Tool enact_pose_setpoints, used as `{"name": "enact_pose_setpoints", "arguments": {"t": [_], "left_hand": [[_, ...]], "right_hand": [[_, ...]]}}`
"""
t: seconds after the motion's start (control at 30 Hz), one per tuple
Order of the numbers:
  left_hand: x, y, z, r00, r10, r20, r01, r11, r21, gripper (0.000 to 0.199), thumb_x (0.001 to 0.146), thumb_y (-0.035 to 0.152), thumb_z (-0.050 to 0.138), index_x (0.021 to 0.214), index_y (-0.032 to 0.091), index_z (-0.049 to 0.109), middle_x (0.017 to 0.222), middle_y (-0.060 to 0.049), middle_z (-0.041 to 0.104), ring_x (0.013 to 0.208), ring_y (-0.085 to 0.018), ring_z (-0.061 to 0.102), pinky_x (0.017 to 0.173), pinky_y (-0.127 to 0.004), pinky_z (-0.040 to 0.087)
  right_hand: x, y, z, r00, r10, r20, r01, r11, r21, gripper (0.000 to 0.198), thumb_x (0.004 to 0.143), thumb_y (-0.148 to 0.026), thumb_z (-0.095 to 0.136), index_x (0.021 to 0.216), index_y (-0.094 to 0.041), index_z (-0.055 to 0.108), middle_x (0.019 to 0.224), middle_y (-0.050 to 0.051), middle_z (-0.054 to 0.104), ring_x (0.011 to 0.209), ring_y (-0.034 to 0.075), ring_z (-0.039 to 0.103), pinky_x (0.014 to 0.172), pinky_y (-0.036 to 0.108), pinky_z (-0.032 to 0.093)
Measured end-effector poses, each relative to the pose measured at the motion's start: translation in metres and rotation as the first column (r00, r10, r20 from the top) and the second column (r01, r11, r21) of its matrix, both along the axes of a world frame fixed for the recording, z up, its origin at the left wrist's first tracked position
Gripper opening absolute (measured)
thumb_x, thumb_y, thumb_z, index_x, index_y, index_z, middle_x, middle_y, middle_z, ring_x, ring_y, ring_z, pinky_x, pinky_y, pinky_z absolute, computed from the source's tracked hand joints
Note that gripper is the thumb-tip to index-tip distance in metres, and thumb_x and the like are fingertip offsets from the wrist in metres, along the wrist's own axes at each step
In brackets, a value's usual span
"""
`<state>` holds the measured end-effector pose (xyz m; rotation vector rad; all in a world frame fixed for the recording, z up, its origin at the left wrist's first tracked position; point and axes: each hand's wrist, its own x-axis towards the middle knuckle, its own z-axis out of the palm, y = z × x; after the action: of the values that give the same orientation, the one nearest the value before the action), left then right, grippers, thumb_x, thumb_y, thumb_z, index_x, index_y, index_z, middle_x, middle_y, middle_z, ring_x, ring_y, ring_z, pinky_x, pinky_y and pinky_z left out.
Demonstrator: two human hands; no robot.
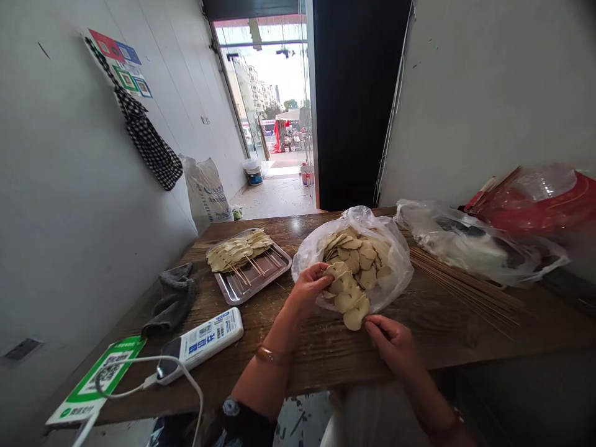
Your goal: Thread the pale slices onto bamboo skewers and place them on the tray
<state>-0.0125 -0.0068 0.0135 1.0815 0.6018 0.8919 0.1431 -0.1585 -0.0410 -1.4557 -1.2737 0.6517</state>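
A short row of thin, pale round slices (347, 299) overlaps between my two hands, threaded in a line like the finished skewers. My left hand (311, 287) is closed, pinching the upper slice between thumb and fingers. At the lower end, the fingers of my right hand (390, 340) are pinched together beside the last slice, apparently on the end of a bamboo skewer that is mostly hidden. Just behind is a clear plastic bag (305, 248), open and full of loose slices (356, 251). On the left, a metal tray (228, 297) carries several loaded skewers (239, 249).
Bare bamboo skewers (465, 285) lie in a bundle at the right, beside another plastic bag (447, 230) and a red bag (535, 205). A grey cloth (172, 301), a white power bank (209, 338) with its cable and a green QR card (102, 375) occupy the left side.
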Motion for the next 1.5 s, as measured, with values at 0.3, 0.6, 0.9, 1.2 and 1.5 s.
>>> {"name": "enact_pose_setpoints", "arguments": {"t": [0.3, 0.6, 0.9, 1.2, 1.5], "left_hand": [[0.003, -0.007, 0.002, 0.993, -0.102, 0.059, 0.107, 0.99, -0.089, 0.038, 0.06, 0.042, 0.083, 0.08, 0.012, 0.07, 0.069, -0.002, 0.062, 0.058, -0.007, 0.051, 0.054, -0.019, 0.041], [0.001, -0.004, 0.007, 0.992, -0.005, 0.13, 0.017, 0.996, -0.092, 0.038, 0.059, 0.036, 0.085, 0.086, 0.013, 0.072, 0.08, -0.005, 0.069, 0.068, -0.011, 0.06, 0.064, -0.021, 0.049], [0.001, -0.005, 0.006, 0.994, -0.031, 0.103, 0.039, 0.996, -0.076, 0.038, 0.062, 0.037, 0.082, 0.089, 0.012, 0.072, 0.075, -0.005, 0.07, 0.065, -0.011, 0.061, 0.064, -0.022, 0.049], [0.0, 0.001, -0.003, 0.99, 0.041, 0.136, -0.022, 0.991, -0.134, 0.038, 0.057, 0.038, 0.085, 0.079, 0.011, 0.071, 0.068, -0.003, 0.066, 0.058, -0.009, 0.057, 0.057, -0.02, 0.045], [-0.002, 0.006, -0.012, 0.966, 0.093, 0.242, -0.048, 0.981, -0.188, 0.044, 0.065, 0.049, 0.078, 0.086, 0.012, 0.066, 0.07, -0.003, 0.064, 0.055, -0.011, 0.057, 0.05, -0.022, 0.044]], "right_hand": [[-0.001, 0.001, 0.001, 0.999, 0.016, 0.043, -0.019, 0.998, 0.056, 0.032, 0.088, -0.04, 0.053, 0.086, -0.016, 0.075, 0.06, 0.001, 0.064, 0.053, 0.014, 0.057, 0.053, 0.023, 0.046], [-0.006, 0.006, 0.0, 0.998, -0.004, 0.065, -0.002, 0.996, 0.091, 0.026, 0.087, -0.037, 0.056, 0.089, -0.02, 0.076, 0.092, 0.008, 0.076, 0.087, 0.023, 0.071, 0.079, 0.033, 0.054], [-0.003, 0.007, -0.005, 0.997, -0.037, 0.069, 0.032, 0.997, 0.073, 0.026, 0.087, -0.038, 0.057, 0.087, -0.02, 0.075, 0.091, 0.007, 0.077, 0.087, 0.025, 0.071, 0.078, 0.034, 0.054], [-0.004, 0.003, -0.004, 0.99, 0.019, 0.139, -0.033, 0.994, 0.103, 0.023, 0.086, -0.036, 0.058, 0.089, -0.022, 0.075, 0.09, 0.006, 0.075, 0.086, 0.023, 0.07, 0.078, 0.032, 0.053], [0.004, 0.003, 0.005, 0.995, -0.013, 0.094, 0.018, 0.998, -0.057, 0.032, 0.081, -0.047, 0.061, 0.086, -0.019, 0.076, 0.09, 0.009, 0.075, 0.086, 0.026, 0.069, 0.077, 0.032, 0.053]]}}
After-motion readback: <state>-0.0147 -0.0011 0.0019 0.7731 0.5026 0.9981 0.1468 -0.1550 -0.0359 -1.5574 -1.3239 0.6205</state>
